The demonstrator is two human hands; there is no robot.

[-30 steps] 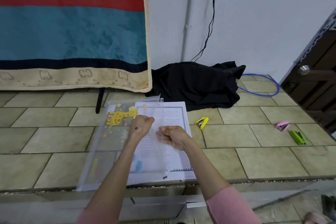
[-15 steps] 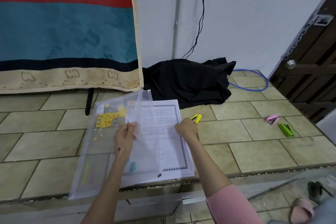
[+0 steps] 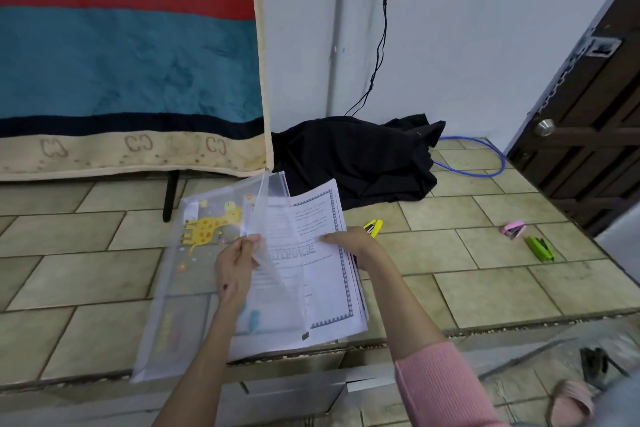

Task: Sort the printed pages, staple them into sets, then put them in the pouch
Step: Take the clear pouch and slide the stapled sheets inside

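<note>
Left hand (image 3: 235, 270) pinching open the pouch (image 3: 194, 253) flap, right hand (image 3: 349, 243) gripping the pages (image 3: 322, 288) partly inside it.

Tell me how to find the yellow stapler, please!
Look at the tiled floor, just in front of the black cloth heap. The yellow stapler peeks out right behind the person's right hand, beside the printed pages. The pink stapler and green stapler lie far off by the door.
</note>
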